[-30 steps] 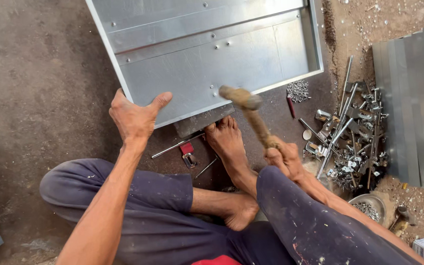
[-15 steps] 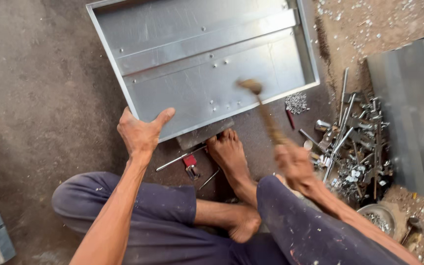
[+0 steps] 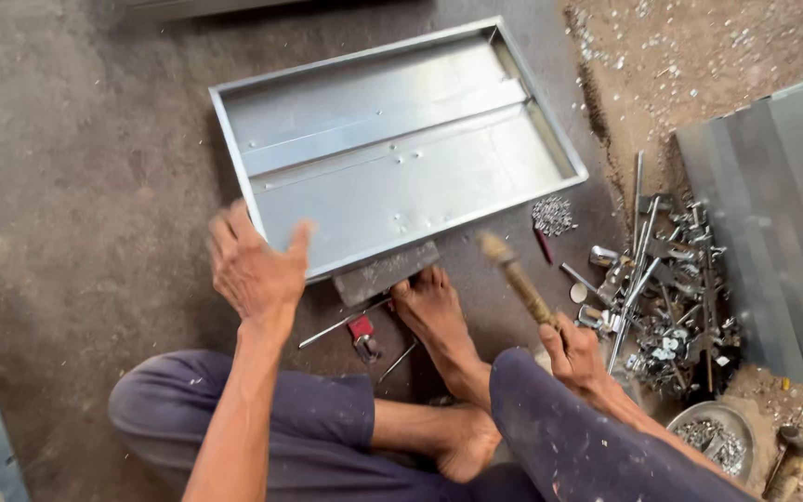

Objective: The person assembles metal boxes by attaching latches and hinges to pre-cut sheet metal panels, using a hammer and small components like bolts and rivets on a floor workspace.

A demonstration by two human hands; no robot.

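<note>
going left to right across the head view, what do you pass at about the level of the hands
left hand → small red tool on the floor → bare foot → wooden-handled hammer → right hand gripping it → pile of metal rods and bolts → upright metal sheets

Tray [image 3: 392, 177]: sheet metal, dull silver, smooth with a soft sheen. Hammer [image 3: 513, 274]: worn wooden handle, matt brown; head blurred. Floor [image 3: 76, 186]: rough grey concrete, gritty and dusty. Scrap pile [image 3: 662, 297]: shiny bare metal bits, bolts and rods. Sheets [image 3: 773, 223] at the right: flat grey metal, matt. Trousers [image 3: 309, 428]: dark cloth, dusty and paint-flecked.
</note>
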